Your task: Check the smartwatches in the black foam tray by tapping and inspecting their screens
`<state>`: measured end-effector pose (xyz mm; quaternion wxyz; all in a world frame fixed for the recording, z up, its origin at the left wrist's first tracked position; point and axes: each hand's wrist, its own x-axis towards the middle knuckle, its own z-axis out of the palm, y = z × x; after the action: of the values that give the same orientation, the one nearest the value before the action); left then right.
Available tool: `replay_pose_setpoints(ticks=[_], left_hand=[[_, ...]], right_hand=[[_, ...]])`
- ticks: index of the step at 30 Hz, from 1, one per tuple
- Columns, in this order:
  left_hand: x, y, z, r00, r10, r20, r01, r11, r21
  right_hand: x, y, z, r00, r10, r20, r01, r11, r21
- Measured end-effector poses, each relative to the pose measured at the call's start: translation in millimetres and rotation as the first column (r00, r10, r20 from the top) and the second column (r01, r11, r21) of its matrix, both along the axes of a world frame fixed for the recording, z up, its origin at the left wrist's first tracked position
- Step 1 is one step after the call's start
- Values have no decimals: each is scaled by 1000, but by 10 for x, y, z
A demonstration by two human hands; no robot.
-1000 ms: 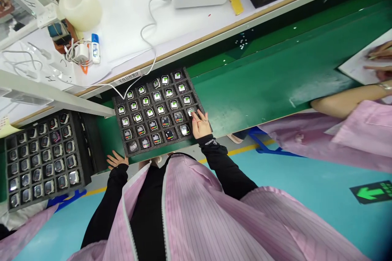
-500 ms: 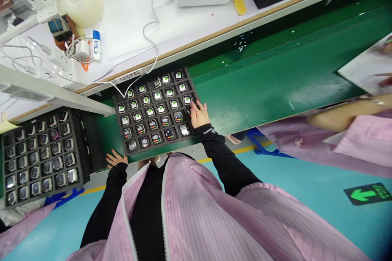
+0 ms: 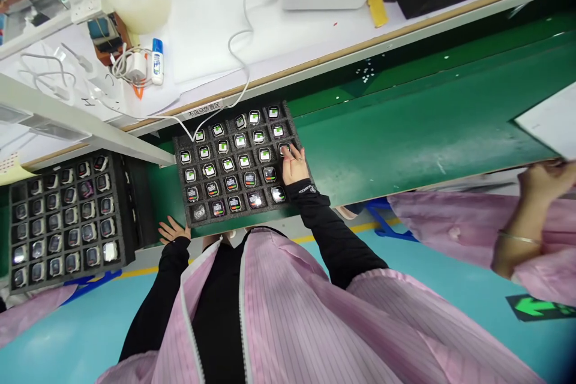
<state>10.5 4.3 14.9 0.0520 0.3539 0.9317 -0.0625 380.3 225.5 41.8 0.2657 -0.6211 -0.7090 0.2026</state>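
Green bench (image 3: pixel 405 114) beneath tray (image 3: pixel 290 126), blue floor (image 3: pixel 450 276)

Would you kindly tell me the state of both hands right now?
Left hand: open, holding nothing.
Right hand: over the tray's right side; its grip cannot be told.

Single view, head-worn. Faces forward and steeply down, past the wearer's pink jacket (image 3: pixel 288 306), which fills the near foreground, close to the lens. Foam tray (image 3: pixel 229 127) sits left of centre, at middle range. Frame canted: green tabletop (image 3: pixel 382 144) climbs rightward across it. Wide field, taking in white shelf (image 3: pixel 202 30) at top, blue floor (image 3: pixel 418 300) at lower right.
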Motion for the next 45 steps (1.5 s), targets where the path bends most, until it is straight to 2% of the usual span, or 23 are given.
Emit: replay_pose_setpoints(ticks=[6, 11, 17, 20, 25, 31, 35, 40, 45], left_hand=[[-61, -41, -108, 1000, 1, -6, -1, 1000, -10], [-82, -61, -147, 1000, -9, -7, 9, 1000, -17], [-79, -86, -163, 1000, -17, 5, 17, 1000, -8], [-80, -93, -165, 1000, -16, 20, 16, 1000, -6], [-54, -77, -134, 999, 4, 32, -4, 1000, -8], [-6, -53, -65, 999, 30, 40, -29, 999, -15], [-12, -42, -4, 997, 30, 67, -28, 999, -42], [13, -21, 62, 996, 37, 76, -32, 998, -62], [62, -14, 102, 997, 37, 63, -34, 998, -59]], right_hand=[[-216, -115, 59, 988, 156, 16, -155, 987, -38], [-393, -73, 54, 984, 174, 27, -173, 984, -51], [-458, -71, 55, 988, 148, 42, -146, 988, -49], [-532, -126, 86, 981, 194, 24, -193, 980, -42], [-749, -210, 130, 952, 305, 16, -304, 952, -45], [-901, -185, 123, 946, 322, 24, -319, 944, -87], [-951, -165, 147, 946, 324, 8, -324, 945, -48], [-1130, -193, 187, 906, 423, 0, -423, 906, -26], [-1296, -210, 195, 881, 472, 38, -467, 879, -99]])
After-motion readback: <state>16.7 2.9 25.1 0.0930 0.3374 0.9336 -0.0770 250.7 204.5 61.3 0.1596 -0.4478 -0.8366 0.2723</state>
